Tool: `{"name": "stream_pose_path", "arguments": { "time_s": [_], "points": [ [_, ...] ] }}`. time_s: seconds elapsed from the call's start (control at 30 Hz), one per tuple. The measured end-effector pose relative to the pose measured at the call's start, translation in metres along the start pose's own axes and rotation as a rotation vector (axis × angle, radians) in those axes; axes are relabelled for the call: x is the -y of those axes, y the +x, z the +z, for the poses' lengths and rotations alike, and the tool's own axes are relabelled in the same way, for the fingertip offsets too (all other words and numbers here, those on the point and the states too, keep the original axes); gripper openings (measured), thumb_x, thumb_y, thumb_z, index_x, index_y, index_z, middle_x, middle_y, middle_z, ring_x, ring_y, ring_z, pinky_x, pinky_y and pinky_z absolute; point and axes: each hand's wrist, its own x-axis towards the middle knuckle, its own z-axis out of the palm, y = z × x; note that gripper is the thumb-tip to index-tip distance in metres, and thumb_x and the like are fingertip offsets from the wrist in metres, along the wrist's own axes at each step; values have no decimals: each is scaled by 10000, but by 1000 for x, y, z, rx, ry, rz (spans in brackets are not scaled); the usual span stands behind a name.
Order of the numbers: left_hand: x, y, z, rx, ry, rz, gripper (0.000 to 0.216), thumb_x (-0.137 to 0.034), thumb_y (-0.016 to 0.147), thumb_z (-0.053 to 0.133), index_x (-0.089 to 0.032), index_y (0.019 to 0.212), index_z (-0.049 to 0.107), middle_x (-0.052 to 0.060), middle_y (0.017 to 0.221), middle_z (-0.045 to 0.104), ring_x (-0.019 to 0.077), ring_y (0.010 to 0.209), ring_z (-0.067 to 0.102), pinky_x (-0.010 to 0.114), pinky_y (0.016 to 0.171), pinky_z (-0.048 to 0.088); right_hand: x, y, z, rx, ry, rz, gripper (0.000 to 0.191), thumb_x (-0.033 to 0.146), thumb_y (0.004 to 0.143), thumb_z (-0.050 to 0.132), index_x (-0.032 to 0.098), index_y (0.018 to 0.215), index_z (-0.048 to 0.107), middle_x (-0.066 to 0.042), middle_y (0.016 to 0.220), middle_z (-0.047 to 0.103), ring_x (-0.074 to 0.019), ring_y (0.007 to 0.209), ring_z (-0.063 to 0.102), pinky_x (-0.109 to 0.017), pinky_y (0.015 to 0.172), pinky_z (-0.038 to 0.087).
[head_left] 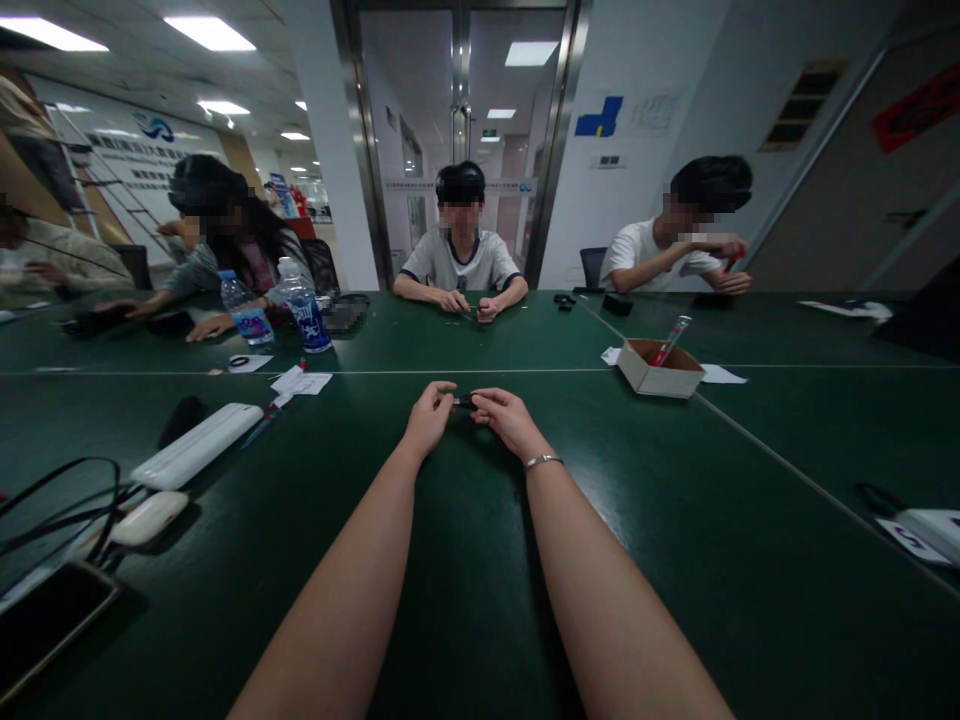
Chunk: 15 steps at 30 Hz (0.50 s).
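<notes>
Arms stretched ahead, my left hand [429,416] and right hand [504,417] each grip clamped on a small dark piece [465,402]; cardboard box [660,368] at two o'clock on the table [465,560].

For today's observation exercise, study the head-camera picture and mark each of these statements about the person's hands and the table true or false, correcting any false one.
1. Both hands hold one small dark object between them. True: the left hand and right hand pinch the small dark object from either end.
2. The right wrist is bare. False: it wears a thin bracelet.
3. The cardboard box is closed. False: it is open, with a red-tipped pen sticking out.
4. Two water bottles stand on the green table. True.
5. A white case lies left of the person's arms. True.
</notes>
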Motion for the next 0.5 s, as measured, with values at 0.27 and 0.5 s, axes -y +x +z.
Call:
{"name": "stream_pose_path", "arguments": {
  "time_s": [0.27, 0.5],
  "points": [
    [-1, 0, 1, -19, 10, 8, 295, -307, 808, 591, -186, 1077, 597, 35, 845, 605, 137, 681, 550, 238, 600, 415, 0, 0, 0, -3, -1, 4, 271, 209, 645, 862, 123, 844, 700, -45, 719, 679, -119, 596, 637, -189, 551, 518],
    [0, 0, 0, -13, 35, 27, 273, -257, 828, 556, -180, 1088, 589, 28, 839, 583, 133, 714, 539, 237, 646, 415, -1, 1, 0, -5, -19, 7, 271, 209, 645, 858, 126, 848, 699, -38, 718, 683, -117, 591, 638, -188, 552, 518]
  ]
}}
